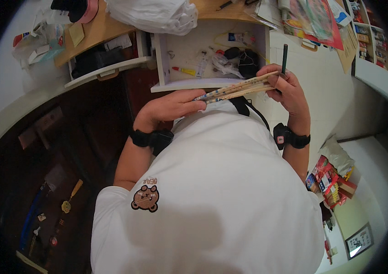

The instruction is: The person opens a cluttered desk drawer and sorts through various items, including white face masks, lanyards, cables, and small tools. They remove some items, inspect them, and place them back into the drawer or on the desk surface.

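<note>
My left hand [173,105] grips one end of a bundle of slim pencils [238,89], pale with blue markings near that end. At the bundle's other end, my right hand [290,89] pinches the pencils between thumb and fingers. A dark green pencil [285,58] stands nearly upright from the right hand, apart from the bundle's direction. Just beyond my hands is a pulled-out white drawer [180,84]. Inside it lie a yellow tube with a red cap [184,71], a crumpled clear plastic bag [226,65] and a black cloth item [248,63].
A wooden desktop [101,20] carries a white plastic bag [156,15] and, at right, papers and plastic packets [312,20]. Another open drawer [108,54] with dark contents is at left. Shelves [368,37] stand far right. Colourful packets [330,181] sit lower right.
</note>
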Demonstrator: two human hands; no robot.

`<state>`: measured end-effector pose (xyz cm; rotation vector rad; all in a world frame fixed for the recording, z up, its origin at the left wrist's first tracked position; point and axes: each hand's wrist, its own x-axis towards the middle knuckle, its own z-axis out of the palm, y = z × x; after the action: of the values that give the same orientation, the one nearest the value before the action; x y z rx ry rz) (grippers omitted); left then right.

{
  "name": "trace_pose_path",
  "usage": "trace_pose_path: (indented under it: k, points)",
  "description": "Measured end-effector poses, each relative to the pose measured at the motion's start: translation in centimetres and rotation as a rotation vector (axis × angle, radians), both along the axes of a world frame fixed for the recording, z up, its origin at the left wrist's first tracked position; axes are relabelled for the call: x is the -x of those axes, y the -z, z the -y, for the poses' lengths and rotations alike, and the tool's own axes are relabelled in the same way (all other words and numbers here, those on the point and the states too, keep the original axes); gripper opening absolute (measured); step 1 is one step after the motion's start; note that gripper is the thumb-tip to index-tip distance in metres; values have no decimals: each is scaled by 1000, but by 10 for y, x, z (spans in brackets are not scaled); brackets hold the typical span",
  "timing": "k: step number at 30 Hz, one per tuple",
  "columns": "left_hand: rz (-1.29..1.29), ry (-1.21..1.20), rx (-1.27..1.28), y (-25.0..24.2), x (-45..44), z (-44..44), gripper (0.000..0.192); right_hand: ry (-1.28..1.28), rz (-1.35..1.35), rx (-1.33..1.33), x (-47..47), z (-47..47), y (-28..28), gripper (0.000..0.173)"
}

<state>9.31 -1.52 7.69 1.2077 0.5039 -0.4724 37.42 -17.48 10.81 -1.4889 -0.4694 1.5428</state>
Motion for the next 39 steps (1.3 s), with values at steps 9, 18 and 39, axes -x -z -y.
trace_pose_path:
  k: [9,18,39]
  points:
    - [-34,-690,111,5,-9,-16,24,165,210,-57,-16,-28,-3,21]
    - [251,-1081,-33,-13,-31,-46,29,178,150,-90,-41,-46,-6,25]
    - [-35,-938,-230,18,4,-5,32,460,296,-121,-94,-106,26,44]
